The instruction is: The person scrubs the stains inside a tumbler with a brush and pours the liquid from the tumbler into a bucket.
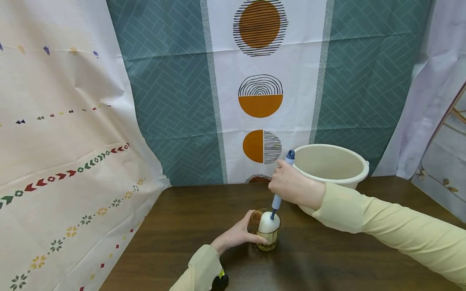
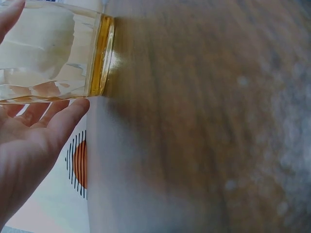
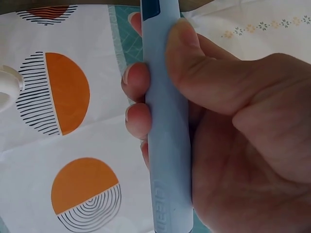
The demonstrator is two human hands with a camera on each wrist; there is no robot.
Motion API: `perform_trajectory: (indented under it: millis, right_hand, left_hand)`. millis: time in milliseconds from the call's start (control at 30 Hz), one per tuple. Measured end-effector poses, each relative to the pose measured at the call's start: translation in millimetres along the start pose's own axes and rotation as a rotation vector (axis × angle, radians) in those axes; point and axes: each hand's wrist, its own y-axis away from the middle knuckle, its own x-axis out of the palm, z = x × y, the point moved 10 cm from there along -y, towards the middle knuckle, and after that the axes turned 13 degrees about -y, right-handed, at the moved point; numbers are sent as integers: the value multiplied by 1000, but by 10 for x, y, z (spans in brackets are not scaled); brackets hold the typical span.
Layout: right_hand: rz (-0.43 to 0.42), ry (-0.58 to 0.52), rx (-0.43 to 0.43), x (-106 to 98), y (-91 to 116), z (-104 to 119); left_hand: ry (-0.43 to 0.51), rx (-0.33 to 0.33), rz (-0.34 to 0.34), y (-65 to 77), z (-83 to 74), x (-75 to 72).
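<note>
An amber-tinted glass tumbler (image 1: 270, 242) (image 2: 82, 63) stands on the wooden table, its base at or just above the surface. My left hand (image 1: 238, 233) (image 2: 34, 141) holds it from the left, thumb on the near side and fingers on the far side. Inside the glass sits the white sponge head (image 1: 268, 224) of a cup-cleaning brush. The brush's light blue handle (image 1: 277, 201) (image 3: 167, 121) slants upward, and my right hand (image 1: 295, 185) (image 3: 238, 97) grips it with fingers wrapped round and thumb along it. The sponge's lower end shows only blurrily through the glass.
Behind my right hand is a large white basin (image 1: 329, 171) near the table's back edge. Dark brown wooden table (image 1: 204, 206) surrounds the glass. A patterned curtain (image 1: 171, 101) hangs behind, and a cream embroidered cloth (image 1: 65, 133) hangs on the left.
</note>
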Motion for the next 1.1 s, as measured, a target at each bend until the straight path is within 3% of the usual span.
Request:
perform_trajectory:
  millis: [300, 667, 1100]
  right_hand:
    - [1, -1, -9, 14, -4, -6]
    - [-20, 4, -14, -15, 7, -5]
    - [-62, 4, -12, -60, -4, -25]
  left_hand:
    - [-9, -18, 6, -3, -9, 0]
    - [-41, -89, -9, 16, 43, -21]
    - [-10, -43, -5, 20, -3, -17]
